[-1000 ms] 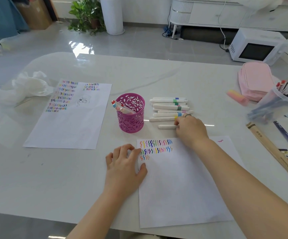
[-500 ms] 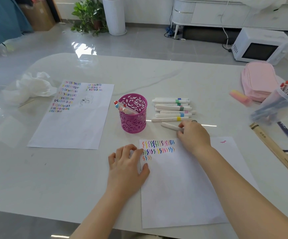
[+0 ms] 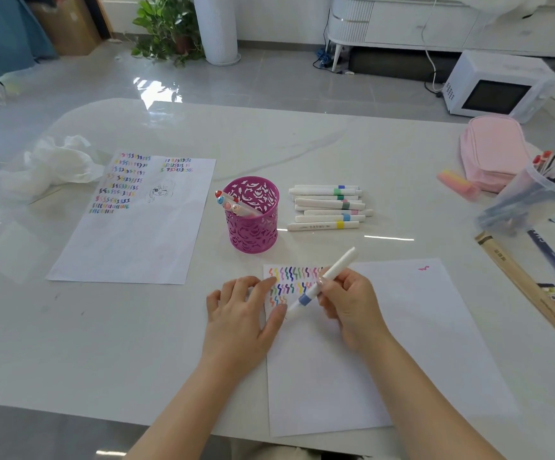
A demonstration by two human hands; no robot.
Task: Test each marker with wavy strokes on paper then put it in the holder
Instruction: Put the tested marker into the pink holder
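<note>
My right hand [image 3: 349, 303] grips a white marker with a blue band [image 3: 322, 283], held slanted over the sheet of paper [image 3: 402, 343]; its capped end points toward my left thumb. My left hand [image 3: 243, 313] lies flat with fingers spread on the paper's left edge, beside rows of coloured wavy strokes [image 3: 291, 280]. A purple cut-out holder [image 3: 253, 215] stands behind the paper with a few markers [image 3: 231, 202] leaning out of it. To its right lie several white markers in a stack [image 3: 327, 207].
A second sheet covered in strokes [image 3: 136, 234] lies at the left, with crumpled white tissue [image 3: 54, 164] behind it. At the right are a pink pouch [image 3: 493, 151], a pink eraser [image 3: 457, 184], a clear tub of pens [image 3: 535, 197] and a wooden ruler [image 3: 528, 287].
My right hand has picked one marker off the table near the stack and brought it back over the paper. My left hand has stayed flat on the paper's edge.
</note>
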